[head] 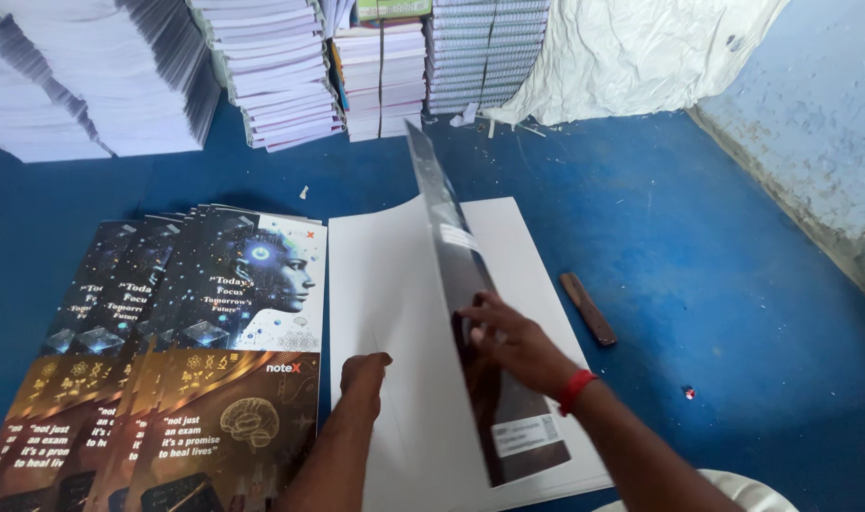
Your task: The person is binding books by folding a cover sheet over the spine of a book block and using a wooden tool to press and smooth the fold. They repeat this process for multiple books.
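Right hand (518, 346) lifts cover sheet (451, 275) upright.

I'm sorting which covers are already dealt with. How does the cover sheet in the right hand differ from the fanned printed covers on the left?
The cover sheet is lifted and tilted on edge, mid-fold; the fanned covers lie flat on the blue floor. The cover sheet is one sheet, held by the right hand; the fanned covers overlap, untouched. The cover sheet stands over white sheets pressed by the left hand. Both are dark and glossy.

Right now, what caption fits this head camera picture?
Right hand folds a glossy cover sheet while left hand presses the white sheets.
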